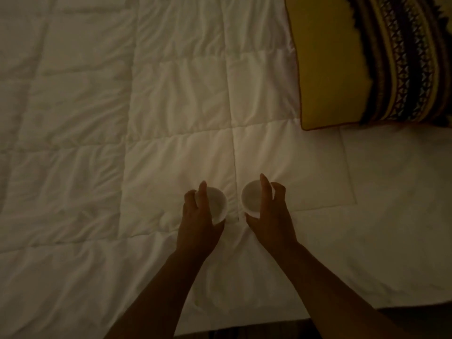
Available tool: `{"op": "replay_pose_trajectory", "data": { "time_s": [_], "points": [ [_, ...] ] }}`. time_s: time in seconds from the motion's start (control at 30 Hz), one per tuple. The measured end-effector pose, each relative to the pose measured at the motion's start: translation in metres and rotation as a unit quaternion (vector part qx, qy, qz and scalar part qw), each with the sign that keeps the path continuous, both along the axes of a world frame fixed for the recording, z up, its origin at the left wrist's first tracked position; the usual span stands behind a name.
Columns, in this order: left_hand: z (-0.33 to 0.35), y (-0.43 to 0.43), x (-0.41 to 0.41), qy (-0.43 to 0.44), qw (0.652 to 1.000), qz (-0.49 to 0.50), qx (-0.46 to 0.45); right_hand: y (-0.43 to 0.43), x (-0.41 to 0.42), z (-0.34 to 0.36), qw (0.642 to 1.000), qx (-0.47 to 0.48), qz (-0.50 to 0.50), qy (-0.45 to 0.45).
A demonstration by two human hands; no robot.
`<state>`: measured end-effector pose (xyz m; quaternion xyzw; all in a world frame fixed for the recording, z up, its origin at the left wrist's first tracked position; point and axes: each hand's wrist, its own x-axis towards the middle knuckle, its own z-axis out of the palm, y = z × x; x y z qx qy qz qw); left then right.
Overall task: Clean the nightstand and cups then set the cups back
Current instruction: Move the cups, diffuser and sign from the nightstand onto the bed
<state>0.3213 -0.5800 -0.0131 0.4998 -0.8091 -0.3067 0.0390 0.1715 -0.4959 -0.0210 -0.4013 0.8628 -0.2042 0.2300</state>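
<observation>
Two small white cups stand side by side on a white quilted bed cover [171, 99]. My left hand [198, 216] wraps around the left cup [217, 204] from its left side, fingers over the rim. Around the right cup [251, 198] my right hand [269, 214] grips from the right, thumb below and fingers over the top. Both cups look empty and upright. The nightstand is not in view.
A yellow cushion [335, 64] with a dark patterned band lies at the upper right on the bed. The bed's near edge [244, 329] runs along the bottom, with dark floor below it. The room is dim.
</observation>
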Motion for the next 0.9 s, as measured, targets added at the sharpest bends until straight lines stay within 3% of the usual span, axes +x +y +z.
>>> {"op": "replay_pose_trajectory", "data": {
  "time_s": [0.37, 0.67, 0.9],
  "points": [
    [0.046, 0.008, -0.027, -0.029, 0.999, -0.016, -0.044, 0.057, -0.01, 0.03, 0.998, -0.046, -0.018, -0.039],
    [0.093, 0.139, -0.163, -0.005, 0.977, -0.215, -0.008, 0.225, -0.086, 0.077, 0.976, -0.041, -0.202, -0.072],
    [0.087, 0.329, -0.279, -0.03, 0.902, -0.422, 0.089, 0.426, -0.128, 0.082, 0.905, -0.019, -0.411, -0.108]
  ]
}}
